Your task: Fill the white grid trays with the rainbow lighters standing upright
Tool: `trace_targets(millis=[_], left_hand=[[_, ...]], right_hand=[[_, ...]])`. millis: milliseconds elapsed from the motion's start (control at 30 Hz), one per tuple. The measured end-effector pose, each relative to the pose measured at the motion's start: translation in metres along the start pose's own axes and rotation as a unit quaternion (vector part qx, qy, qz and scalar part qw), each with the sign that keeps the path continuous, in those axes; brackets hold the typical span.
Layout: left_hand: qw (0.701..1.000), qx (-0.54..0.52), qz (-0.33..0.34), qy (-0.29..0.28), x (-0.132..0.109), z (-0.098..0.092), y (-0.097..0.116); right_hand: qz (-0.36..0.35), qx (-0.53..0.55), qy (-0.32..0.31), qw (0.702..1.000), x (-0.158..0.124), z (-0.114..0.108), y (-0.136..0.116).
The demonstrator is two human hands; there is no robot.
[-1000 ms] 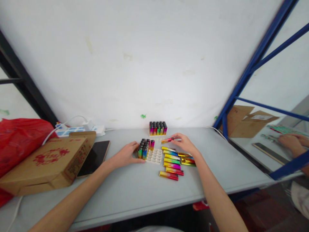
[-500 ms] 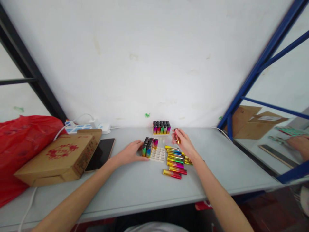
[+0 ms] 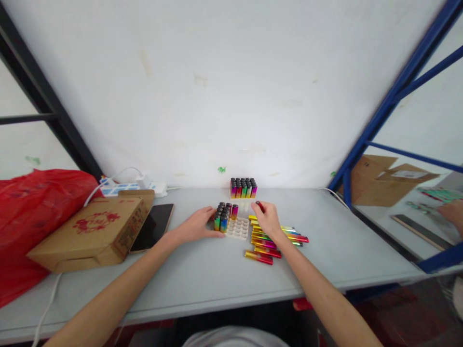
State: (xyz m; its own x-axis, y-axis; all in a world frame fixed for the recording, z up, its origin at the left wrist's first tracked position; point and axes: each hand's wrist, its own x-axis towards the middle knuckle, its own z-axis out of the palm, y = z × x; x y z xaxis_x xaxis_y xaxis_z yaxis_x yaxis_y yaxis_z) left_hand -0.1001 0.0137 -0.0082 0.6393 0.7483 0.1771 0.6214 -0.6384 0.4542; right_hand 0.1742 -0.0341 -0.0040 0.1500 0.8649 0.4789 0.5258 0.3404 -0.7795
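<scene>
My left hand [image 3: 197, 225] curves around the left end of a white tray [image 3: 238, 229], thumb at the front and fingers behind. Standing lighters [image 3: 221, 218] with black tops and shiny rainbow bodies fill that end, against my palm. One pink-and-gold lighter [image 3: 235, 212] stands at the back row beside bare round slots. My right hand [image 3: 268, 219] is closed around a dark red lighter [image 3: 260, 206], mostly hidden by the fingers, above the table just right of the tray. Under and in front of this hand lie several loose lighters [image 3: 265, 244] in gold, red, purple and green.
A full block of upright lighters [image 3: 243, 188] stands near the wall. To the left are a cardboard box [image 3: 90, 231], a black phone or tablet [image 3: 154, 226], a power strip [image 3: 155, 189] and a red bag [image 3: 47, 207]. A blue frame [image 3: 347, 188] borders the right; another person's hand [image 3: 452, 214] shows beyond.
My right hand has moved slightly left and turned, so the lighter is now more covered by its fingers. My left hand keeps its place at the tray. The view has shifted a little.
</scene>
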Motion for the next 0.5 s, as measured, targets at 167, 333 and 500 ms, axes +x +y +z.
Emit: trace_targets(millis=[167, 333, 500], left_hand=[[1.0, -0.001, 0.002, 0.006, 0.0, 0.0, 0.001], [1.0, 0.002, -0.001, -0.002, 0.0, 0.0, -0.001], [1.0, 0.012, 0.009, -0.005, 0.0, 0.0, 0.0]], right_hand=[[-0.023, -0.005, -0.003, 1.0, 0.0, 0.0, -0.003], [-0.042, -0.005, -0.05, 0.998, -0.001, 0.0, -0.011], [-0.112, -0.049, -0.137, 0.983, -0.001, 0.0, -0.008]])
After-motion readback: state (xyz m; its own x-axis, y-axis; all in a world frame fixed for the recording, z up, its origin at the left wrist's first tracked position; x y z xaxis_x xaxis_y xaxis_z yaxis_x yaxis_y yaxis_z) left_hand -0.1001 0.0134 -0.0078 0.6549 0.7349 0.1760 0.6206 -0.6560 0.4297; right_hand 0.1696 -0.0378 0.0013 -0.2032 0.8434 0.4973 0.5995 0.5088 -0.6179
